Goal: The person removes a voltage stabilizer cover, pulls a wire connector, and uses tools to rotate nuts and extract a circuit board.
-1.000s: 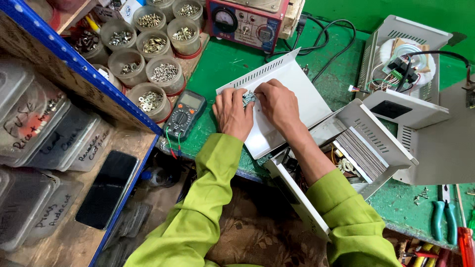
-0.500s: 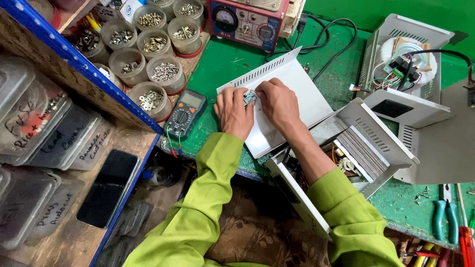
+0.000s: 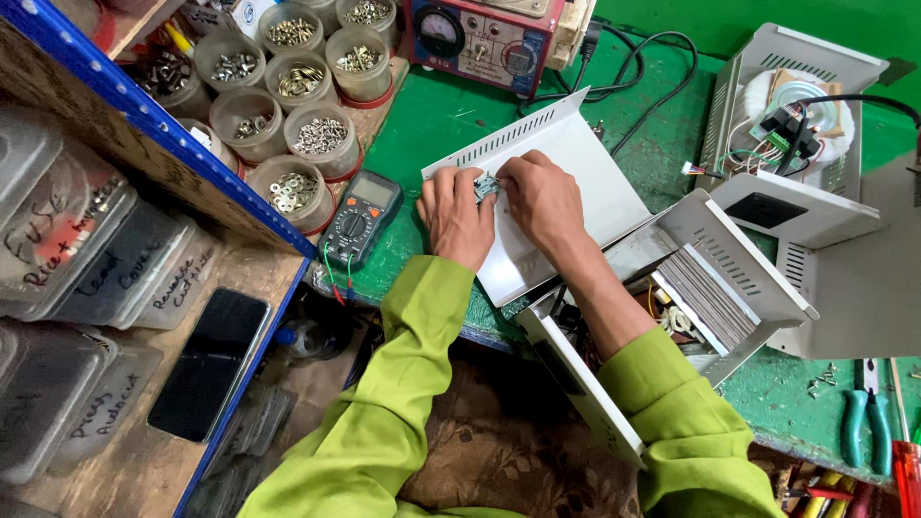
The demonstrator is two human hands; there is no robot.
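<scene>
At the left edge of the green surface (image 3: 432, 115) stand round tubs of screws and washers (image 3: 307, 134), with a dark multimeter (image 3: 362, 217) lying just beside them. Next comes the left hand (image 3: 453, 216), its grip pressed together on a small metal-and-grey part (image 3: 484, 185), which sits on the white vented cover panel (image 3: 576, 182) near the panel's far left corner. The right hand (image 3: 539, 197) meets it from the other side, fingertips pinching the same part, so the two hands touch over it.

The part is too small and too covered to tell which way it faces. The panel is clearer: its long axis runs from the surface's near edge up and away toward the red meter box (image 3: 480, 38), and its slotted, upturned lip faces the far-left side.

To do this fitting well, I judge that the left hand should steady the part flat against the panel while the right does the fine turning or pressing, wrists resting on the sheet so it cannot slide. To the right lie an open white enclosure (image 3: 739, 278) and green-handled pliers (image 3: 868, 422).
</scene>
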